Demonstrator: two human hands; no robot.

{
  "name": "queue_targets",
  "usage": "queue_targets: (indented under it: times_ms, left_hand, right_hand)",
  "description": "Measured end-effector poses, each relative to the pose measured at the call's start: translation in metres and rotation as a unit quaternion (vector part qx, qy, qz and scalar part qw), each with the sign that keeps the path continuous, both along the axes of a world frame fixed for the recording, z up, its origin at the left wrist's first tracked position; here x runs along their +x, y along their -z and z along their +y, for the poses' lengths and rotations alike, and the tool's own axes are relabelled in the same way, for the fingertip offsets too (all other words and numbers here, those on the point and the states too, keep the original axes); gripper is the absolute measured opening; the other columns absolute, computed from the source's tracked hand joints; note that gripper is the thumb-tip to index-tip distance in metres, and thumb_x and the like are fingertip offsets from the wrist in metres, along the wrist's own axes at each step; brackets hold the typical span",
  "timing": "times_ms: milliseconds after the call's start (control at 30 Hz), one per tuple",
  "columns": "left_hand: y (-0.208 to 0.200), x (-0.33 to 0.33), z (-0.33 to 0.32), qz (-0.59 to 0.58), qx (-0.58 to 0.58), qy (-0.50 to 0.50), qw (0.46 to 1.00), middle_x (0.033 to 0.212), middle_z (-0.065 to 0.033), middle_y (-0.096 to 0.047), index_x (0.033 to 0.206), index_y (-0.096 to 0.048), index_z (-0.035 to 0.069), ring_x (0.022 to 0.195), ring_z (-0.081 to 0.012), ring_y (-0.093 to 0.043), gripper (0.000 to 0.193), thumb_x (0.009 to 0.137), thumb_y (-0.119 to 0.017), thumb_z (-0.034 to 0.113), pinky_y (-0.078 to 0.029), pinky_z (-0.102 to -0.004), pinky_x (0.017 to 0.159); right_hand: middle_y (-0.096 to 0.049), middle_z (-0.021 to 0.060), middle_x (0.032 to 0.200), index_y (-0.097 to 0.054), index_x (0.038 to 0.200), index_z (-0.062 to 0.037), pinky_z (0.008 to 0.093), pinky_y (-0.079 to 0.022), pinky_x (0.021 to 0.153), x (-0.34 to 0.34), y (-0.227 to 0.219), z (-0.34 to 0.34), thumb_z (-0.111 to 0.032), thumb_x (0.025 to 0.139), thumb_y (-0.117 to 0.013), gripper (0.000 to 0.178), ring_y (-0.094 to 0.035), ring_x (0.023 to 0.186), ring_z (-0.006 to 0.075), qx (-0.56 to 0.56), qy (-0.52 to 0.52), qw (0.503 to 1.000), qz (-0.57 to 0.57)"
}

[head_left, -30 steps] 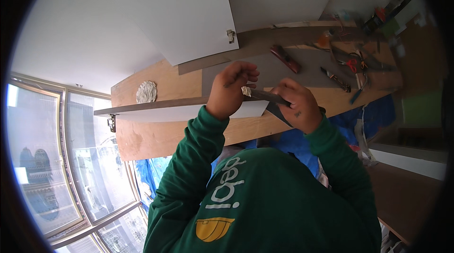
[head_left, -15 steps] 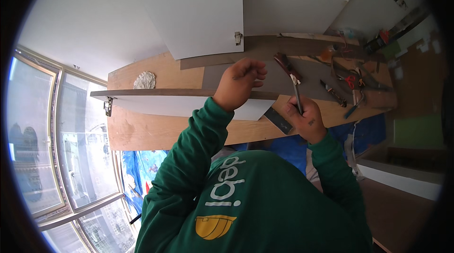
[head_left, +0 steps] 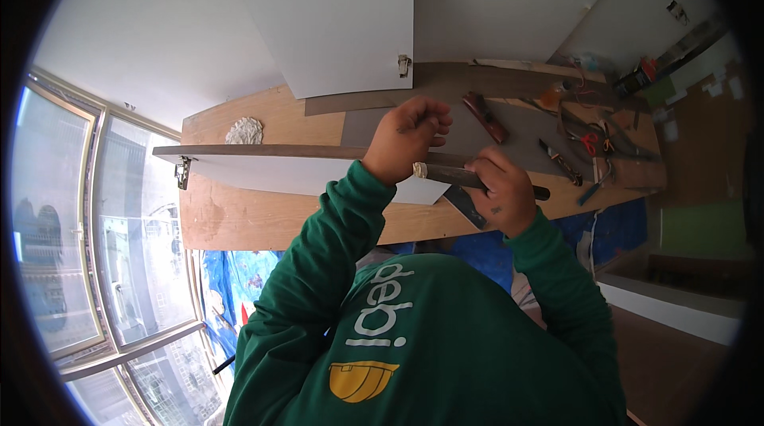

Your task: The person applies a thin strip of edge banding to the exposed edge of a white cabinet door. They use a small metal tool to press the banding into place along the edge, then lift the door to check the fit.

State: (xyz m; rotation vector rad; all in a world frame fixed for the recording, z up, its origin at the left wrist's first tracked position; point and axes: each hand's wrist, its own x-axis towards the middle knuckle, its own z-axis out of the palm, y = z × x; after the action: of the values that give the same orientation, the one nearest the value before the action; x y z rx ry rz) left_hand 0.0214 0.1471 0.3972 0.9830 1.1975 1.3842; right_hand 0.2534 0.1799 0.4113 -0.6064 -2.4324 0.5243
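Note:
Loosely curled, with a gap between thumb and fingers, my left hand [head_left: 407,136] is over the brown edge of a white panel [head_left: 318,174] standing on its side; I see nothing in it. My right hand [head_left: 503,191] grips a putty knife [head_left: 450,175], held roughly level with its blade toward my left hand. Pale putty [head_left: 419,171] sticks to the blade's tip, and the dark handle end shows past my fist. A lump of whitish putty [head_left: 244,132] lies behind the panel at the left.
A wooden bench [head_left: 231,219] stretches in front of me. On its right lie a reddish-brown plane-like tool [head_left: 485,116], a utility knife [head_left: 559,162], red-handled scissors [head_left: 589,142] and other tools. A white door panel [head_left: 342,28] with a hinge rises at the back. Windows [head_left: 143,227] stand left.
My right hand has turned the putty knife from steeply upright to nearly level, bringing its putty-tipped blade leftward, close to my left hand. My left hand has hardly moved.

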Motion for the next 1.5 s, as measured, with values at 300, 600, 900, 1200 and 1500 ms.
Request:
queue_targets:
  times_ms: [300,600,900,1200,1500]
  left_hand:
    - [0.003,0.001,0.002,0.007,0.004,-0.008,1.0,0.114,-0.0112,-0.073,0.129,-0.066,-0.006,0.106,-0.0183,-0.073,0.027,0.106,-0.053,0.0,-0.065,-0.0343,0.094]
    - [0.007,0.0,0.001,0.021,0.01,0.0,1.0,0.113,-0.011,-0.075,0.127,-0.068,-0.005,0.104,-0.0187,-0.074,0.026,0.104,-0.061,0.005,-0.062,-0.0348,0.091]
    - [-0.009,0.014,-0.011,0.369,0.078,0.059,0.924,0.104,-0.0141,-0.077,0.111,-0.078,0.006,0.096,-0.0313,-0.077,0.031,0.089,-0.082,0.028,-0.061,-0.0425,0.086]
    - [-0.016,0.025,-0.011,0.446,0.037,0.076,0.891,0.095,-0.0086,-0.079,0.101,-0.082,0.013,0.089,-0.0305,-0.077,0.025,0.087,-0.085,0.033,-0.06,-0.0411,0.079]
    - [-0.016,0.02,-0.005,0.407,-0.011,0.107,0.907,0.094,-0.0113,-0.079,0.101,-0.083,0.012,0.087,-0.0292,-0.076,0.021,0.094,-0.079,0.031,-0.059,-0.0402,0.08]
  right_hand:
    - [-0.061,0.0125,0.101,-0.061,0.098,-0.0036,0.0462,-0.053,0.068,-0.004,-0.007,0.006,0.001,0.074,-0.079,0.031,-0.067,0.082,0.0362,-0.02,-0.014,0.999,-0.048]
    - [-0.067,0.0161,0.092,-0.064,0.1,-0.0003,0.0423,-0.052,0.072,0.01,0.02,0.027,-0.008,0.097,-0.073,0.012,-0.067,0.078,0.0337,-0.176,0.167,0.969,0.046]
    - [-0.062,-0.0008,0.086,-0.068,0.105,-0.0019,0.0286,-0.047,0.07,0.041,0.02,0.013,-0.01,0.103,-0.067,0.008,-0.054,0.078,0.007,-0.294,0.189,0.936,0.04]
    - [-0.066,0.0005,0.09,-0.07,0.111,0.0005,0.027,-0.05,0.074,0.053,0.022,-0.005,-0.013,0.104,-0.07,0.016,-0.058,0.082,0.0066,-0.371,0.191,0.906,0.07]
    - [-0.062,-0.0033,0.09,-0.068,0.133,0.0036,0.0237,-0.044,0.07,0.052,0.014,-0.018,-0.021,0.112,-0.064,0.033,-0.052,0.078,0.0039,-0.436,0.177,0.875,0.113]
